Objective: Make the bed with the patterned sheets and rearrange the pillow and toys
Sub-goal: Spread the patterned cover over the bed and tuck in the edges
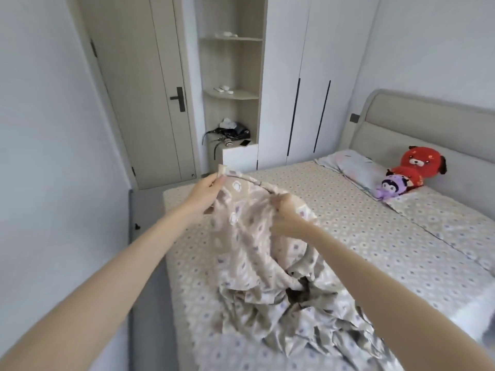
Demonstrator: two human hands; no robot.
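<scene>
Both arms are reaching forward at full stretch over the bed (pixel 361 228), forearms bare and converging toward the centre. The left hand (pixel 207 192) is turning palm inward with the thumb uppermost, and its thumb and fingers (pixel 220 180) are pinching a hemmed corner of the loose patterned sheet (pixel 249 236). That corner is standing up just above the fingertips. The right hand (pixel 284 207) is sitting knuckles-up, its fingers curling tight round a gathered fold of the same hem. Between the two grips the hem is arching in a short span; the hands are near each other but not touching.

Below the fingers the sheet is hanging in a bunched column and piling in creases on the covered mattress, on the wearer's side.

Beyond the right fingers and well apart from them, a pillow (pixel 356 170) is lying at the foot of the headboard (pixel 428 121). A red plush dog (pixel 417 162) is leaning behind it and a purple plush toy (pixel 391 187) is resting against its near end.

Beyond the left fingers — far off — are a closed door (pixel 150 103) and a corner shelf (pixel 233 95), with a black bag (pixel 230 133) on the shelf's low ledge.
</scene>
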